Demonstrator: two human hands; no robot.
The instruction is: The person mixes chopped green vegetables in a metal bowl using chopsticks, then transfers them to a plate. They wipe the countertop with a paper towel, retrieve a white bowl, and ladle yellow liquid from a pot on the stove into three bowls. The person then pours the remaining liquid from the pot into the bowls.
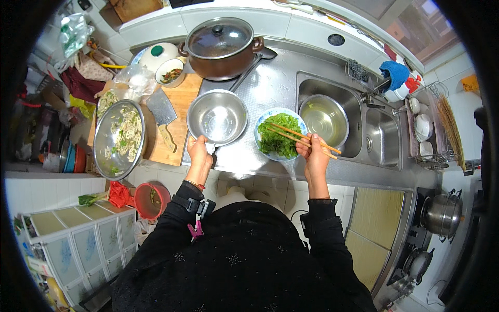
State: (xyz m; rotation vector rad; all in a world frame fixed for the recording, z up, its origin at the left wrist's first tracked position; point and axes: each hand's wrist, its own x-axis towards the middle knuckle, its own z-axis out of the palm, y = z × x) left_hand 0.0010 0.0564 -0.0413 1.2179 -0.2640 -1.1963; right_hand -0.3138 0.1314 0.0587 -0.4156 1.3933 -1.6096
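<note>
My right hand (315, 152) holds a pair of wooden chopsticks (290, 134), their tips over chopped leafy greens (277, 136) in a blue-and-white bowl (258, 145). At the near rim of a steel bowl (217, 117) with only a few specks inside, my left hand (199, 150) has its fingers closed around something small and whitish, perhaps a cloth, mostly hidden. Further left, a large steel bowl (100, 156) contains sliced pale food (130, 134) with green bits. A cleaver (161, 109) lies on the wooden cutting board (183, 101). Another steel bowl (324, 117), with yellowish liquid, sits in the sink.
A brown lidded pot (220, 64) stands at the back beside a spatula (249, 70). A small bowl of chopped food (170, 74) is by the board. The double sink (353, 136) is on the right. Below left are a red bucket (142, 212) and a cabinet (87, 241).
</note>
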